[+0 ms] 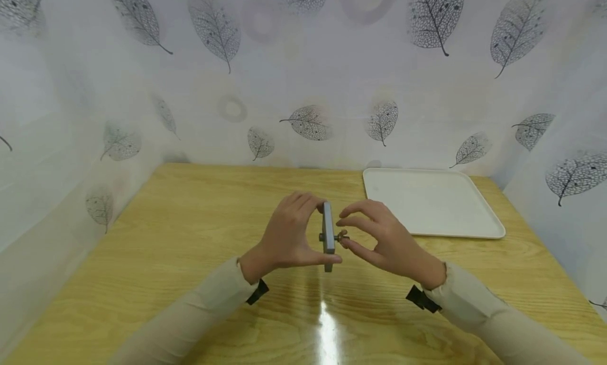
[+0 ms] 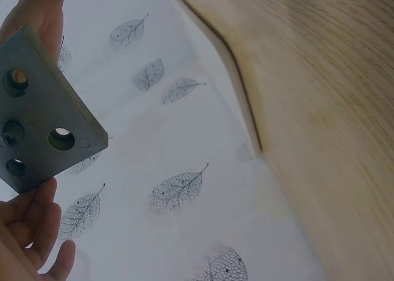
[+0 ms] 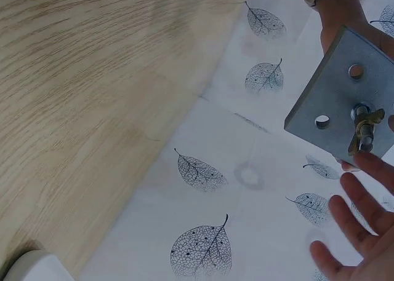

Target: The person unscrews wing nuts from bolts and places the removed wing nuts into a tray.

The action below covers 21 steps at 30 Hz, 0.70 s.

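A square grey metal plate (image 1: 328, 228) with several round holes stands upright on edge in my left hand (image 1: 291, 233). That hand grips it by opposite edges, fingers at the top and thumb at the bottom. A bolt (image 3: 365, 136) passes through one hole, its head (image 2: 12, 133) on the left face. On its threaded end sits a brass-coloured wing nut (image 1: 343, 236). My right hand (image 1: 386, 241) has thumb and index finger at the nut's wings, the other fingers spread apart. The right thumb is partly out of frame in the right wrist view.
A white rectangular tray (image 1: 431, 201) lies at the back right of the wooden table (image 1: 199, 223). Leaf-patterned white sheeting (image 1: 303, 80) surrounds the table at the back and sides. Dark straps (image 1: 423, 299) show below both sleeves.
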Each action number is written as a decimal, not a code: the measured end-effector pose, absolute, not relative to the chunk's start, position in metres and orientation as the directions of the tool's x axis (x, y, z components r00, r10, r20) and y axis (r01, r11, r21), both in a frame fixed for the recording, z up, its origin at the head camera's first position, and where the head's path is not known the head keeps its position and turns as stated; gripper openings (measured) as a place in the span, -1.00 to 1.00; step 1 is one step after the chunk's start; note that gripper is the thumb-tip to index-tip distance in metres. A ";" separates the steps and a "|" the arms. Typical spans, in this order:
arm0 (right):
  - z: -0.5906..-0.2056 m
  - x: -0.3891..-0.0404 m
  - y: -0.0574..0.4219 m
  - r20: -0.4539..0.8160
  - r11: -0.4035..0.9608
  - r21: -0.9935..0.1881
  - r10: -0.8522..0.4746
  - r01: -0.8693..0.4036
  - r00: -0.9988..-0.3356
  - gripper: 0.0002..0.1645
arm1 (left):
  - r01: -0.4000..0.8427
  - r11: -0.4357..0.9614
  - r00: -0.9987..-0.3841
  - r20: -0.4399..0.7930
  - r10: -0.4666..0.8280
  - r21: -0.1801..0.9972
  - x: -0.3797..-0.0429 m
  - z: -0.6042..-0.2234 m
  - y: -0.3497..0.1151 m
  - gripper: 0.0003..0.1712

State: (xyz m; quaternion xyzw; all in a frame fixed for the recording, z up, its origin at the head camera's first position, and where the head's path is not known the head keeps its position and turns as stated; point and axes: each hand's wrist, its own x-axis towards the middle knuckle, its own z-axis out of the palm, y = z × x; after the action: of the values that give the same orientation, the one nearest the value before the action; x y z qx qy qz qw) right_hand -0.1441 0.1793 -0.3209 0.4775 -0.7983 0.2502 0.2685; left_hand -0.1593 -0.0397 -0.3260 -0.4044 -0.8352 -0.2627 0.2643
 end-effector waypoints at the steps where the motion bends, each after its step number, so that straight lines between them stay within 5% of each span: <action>1: -0.321 -0.144 0.180 0.647 0.450 -0.155 -0.626 -0.879 -0.435 -0.56 | 0.814 0.536 -0.535 0.652 0.537 0.226 -0.159 -0.326 -0.040 0.08; 4: -0.323 -0.145 0.181 0.581 0.514 -0.177 -0.634 -0.839 -0.511 -0.55 | 0.811 0.537 -0.541 0.647 0.537 0.232 -0.159 -0.326 -0.039 0.09; 9: -0.326 -0.145 0.181 0.568 0.506 -0.188 -0.643 -0.842 -0.513 -0.63 | 0.813 0.532 -0.541 0.645 0.539 0.238 -0.159 -0.326 -0.039 0.08; 14: -0.322 -0.143 0.179 0.639 0.441 -0.177 -0.628 -0.880 -0.444 -0.61 | 0.808 0.539 -0.546 0.645 0.534 0.238 -0.159 -0.326 -0.038 0.13; 21: -0.320 -0.141 0.178 0.714 0.313 -0.066 -0.648 -0.948 -0.264 -0.60 | 0.810 0.536 -0.543 0.650 0.531 0.239 -0.159 -0.326 -0.038 0.13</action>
State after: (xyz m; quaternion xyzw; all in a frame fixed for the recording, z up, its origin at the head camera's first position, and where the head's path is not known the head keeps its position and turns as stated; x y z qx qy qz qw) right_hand -0.1409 0.1776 -0.3198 0.5292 -0.7538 0.2523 0.2968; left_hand -0.1587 -0.0379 -0.3264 -0.4005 -0.8368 -0.2673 0.2605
